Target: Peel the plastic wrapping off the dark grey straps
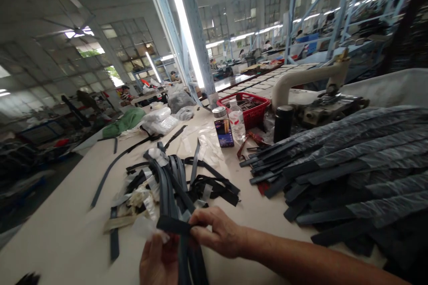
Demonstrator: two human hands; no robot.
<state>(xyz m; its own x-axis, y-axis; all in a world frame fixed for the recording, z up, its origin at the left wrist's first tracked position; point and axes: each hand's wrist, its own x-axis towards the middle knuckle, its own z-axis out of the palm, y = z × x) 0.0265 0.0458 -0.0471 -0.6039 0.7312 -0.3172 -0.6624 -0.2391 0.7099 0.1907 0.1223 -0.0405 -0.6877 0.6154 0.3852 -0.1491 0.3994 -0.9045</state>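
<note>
My right hand (219, 231) pinches a flat black strip (174, 225) between thumb and fingers, and the strip's free end points left. Just below that end, my left hand (158, 258) is curled closed, with a thin piece of clear plastic film (145, 228) at its fingertips. More dark strips (192, 262) run down between the two hands. Beyond them lies a bundle of long black strips (165, 187), loosely folded over. My left palm and part of its fingers are blurred or hidden.
Plastic-wrapped black strips (361, 173) pile up at the right. Scraps (137, 200) and loose strips lie across the pale table (73, 227). Farther back stand a phone (224, 132), a clear bottle (236, 120), a black flask (283, 124), a red basket (256, 118) and a machine (329, 104).
</note>
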